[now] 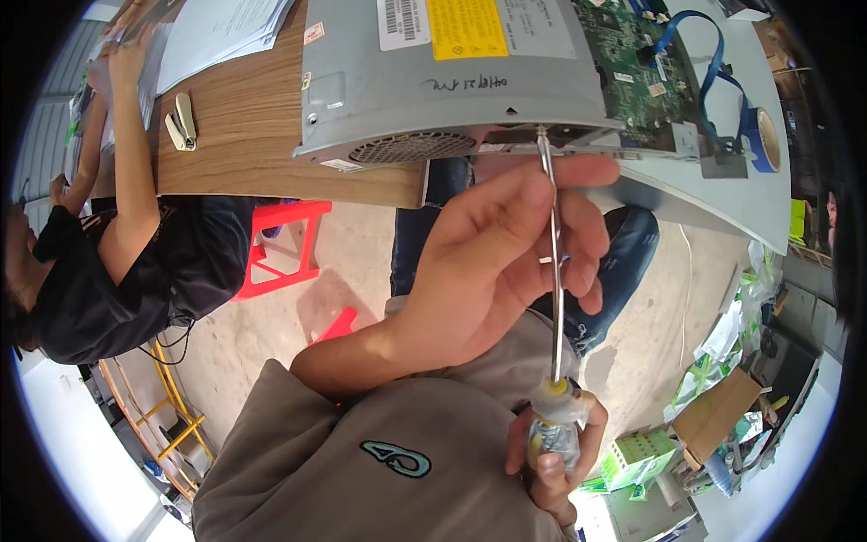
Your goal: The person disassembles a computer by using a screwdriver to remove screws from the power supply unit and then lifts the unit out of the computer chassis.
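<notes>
A long screwdriver point(557, 298) runs almost upright through the view, its clear handle point(553, 438) toward my body. My right hand point(564, 461) is wrapped around that handle. Higher up, my left hand point(506, 257) steadies the thin metal shaft between thumb and fingers, with the other fingers loosely curled. The tip reaches the near edge of a grey metal case point(370, 99), at a small screw spot beside a dark opening. This case has a round vent grille point(411, 147), white and yellow labels and handwriting on top. A green circuit board point(637, 77) adjoins its right side.
The case sits across a brown wooden table point(244, 99) and a pale table point(754, 185). Around it are a stapler point(182, 122), papers point(217, 41), a blue ribbon cable point(713, 68) and a tape roll point(763, 140). Another person point(135, 280) sits left near a red stool point(280, 248). Boxes point(718, 420) lie lower right.
</notes>
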Available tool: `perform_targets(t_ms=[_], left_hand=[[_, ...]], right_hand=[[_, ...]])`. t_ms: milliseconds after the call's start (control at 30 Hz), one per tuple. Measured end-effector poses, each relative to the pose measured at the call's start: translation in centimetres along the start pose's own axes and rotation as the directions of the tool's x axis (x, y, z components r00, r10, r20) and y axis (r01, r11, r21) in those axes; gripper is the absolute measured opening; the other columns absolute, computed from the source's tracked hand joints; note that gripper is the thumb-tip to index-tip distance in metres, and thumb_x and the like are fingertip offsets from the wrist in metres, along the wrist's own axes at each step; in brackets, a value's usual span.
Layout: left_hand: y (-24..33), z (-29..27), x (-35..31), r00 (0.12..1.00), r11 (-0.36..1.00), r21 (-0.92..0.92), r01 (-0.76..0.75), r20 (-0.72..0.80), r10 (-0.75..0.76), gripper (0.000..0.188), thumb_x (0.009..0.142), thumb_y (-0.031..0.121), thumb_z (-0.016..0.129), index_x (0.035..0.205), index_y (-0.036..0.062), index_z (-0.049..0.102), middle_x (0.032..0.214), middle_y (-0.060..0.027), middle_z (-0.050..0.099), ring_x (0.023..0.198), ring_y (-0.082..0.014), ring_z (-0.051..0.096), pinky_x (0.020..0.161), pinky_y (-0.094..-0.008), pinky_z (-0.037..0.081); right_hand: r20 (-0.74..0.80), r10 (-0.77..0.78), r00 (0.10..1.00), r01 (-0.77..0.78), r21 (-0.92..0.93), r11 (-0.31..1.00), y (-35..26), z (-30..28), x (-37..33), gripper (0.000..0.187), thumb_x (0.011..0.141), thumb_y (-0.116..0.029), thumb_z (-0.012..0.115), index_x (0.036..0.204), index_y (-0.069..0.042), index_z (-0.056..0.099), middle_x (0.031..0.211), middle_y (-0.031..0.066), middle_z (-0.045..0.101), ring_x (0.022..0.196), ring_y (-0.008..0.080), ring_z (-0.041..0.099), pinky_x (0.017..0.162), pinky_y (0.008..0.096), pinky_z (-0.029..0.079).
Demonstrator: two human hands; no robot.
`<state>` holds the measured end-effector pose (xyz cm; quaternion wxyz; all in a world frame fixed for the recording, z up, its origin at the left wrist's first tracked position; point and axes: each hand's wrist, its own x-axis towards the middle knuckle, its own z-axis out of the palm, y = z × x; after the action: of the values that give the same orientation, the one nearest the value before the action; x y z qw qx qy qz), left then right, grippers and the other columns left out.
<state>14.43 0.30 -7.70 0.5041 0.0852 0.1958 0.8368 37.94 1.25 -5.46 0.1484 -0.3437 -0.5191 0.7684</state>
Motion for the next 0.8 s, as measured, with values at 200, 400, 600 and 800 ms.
perform_targets(t_ms=[200,400,600,800], left_hand=[[1.2,-1.1,-0.6,0.998,0.996,0.076,0.053,0.042,-0.057,0.038,0.106,0.024,0.052,0.133,-0.0026,0.051,0.106,-0.0125,0.067,0.084,-0.0212,0.069,0.075,-0.0425,0.062],[1.8,-0.8,-0.6,0.990,0.989,0.073,0.125,-0.078,-0.120,0.033,0.103,0.022,0.056,0.128,0.0000,0.054,0.100,-0.0069,0.066,0.081,-0.0199,0.070,0.070,-0.0384,0.063],[1.6,-2.0,-0.4,0.992,0.991,0.047,0.123,0.023,-0.124,0.035,0.101,0.025,0.059,0.126,-0.0001,0.055,0.105,-0.0089,0.069,0.087,-0.0221,0.072,0.078,-0.0419,0.063],[1.9,-2.0,-0.5,0.985,0.987,0.048,0.154,0.076,-0.158,0.032,0.099,0.023,0.063,0.120,-0.0004,0.058,0.103,-0.0093,0.068,0.088,-0.0242,0.072,0.079,-0.0433,0.063]], right_hand=[[-0.027,0.173,0.985,-0.161,0.249,0.955,-1.5,1.5,-0.7,0.077,0.091,-0.044,0.065,0.140,0.001,0.027,0.096,0.0240,0.058,0.046,0.0209,0.055,0.039,0.0286,0.045],[0.047,0.030,0.998,-0.037,0.167,0.985,-1.6,2.9,-1.2,0.083,0.087,-0.031,0.075,0.143,0.000,0.023,0.118,0.0245,0.051,0.056,0.0210,0.060,0.043,0.0276,0.047],[-0.038,0.047,0.998,-0.048,-0.014,0.999,-2.8,4.0,-0.9,0.071,0.088,-0.017,0.073,0.143,0.001,0.031,0.095,0.0206,0.060,0.059,0.0185,0.060,0.041,0.0271,0.047],[0.166,0.214,0.963,-0.266,0.426,0.865,-3.4,2.9,0.1,0.077,0.093,-0.041,0.064,0.143,0.006,0.029,0.103,0.0285,0.060,0.062,0.0240,0.062,0.045,0.0335,0.049]])
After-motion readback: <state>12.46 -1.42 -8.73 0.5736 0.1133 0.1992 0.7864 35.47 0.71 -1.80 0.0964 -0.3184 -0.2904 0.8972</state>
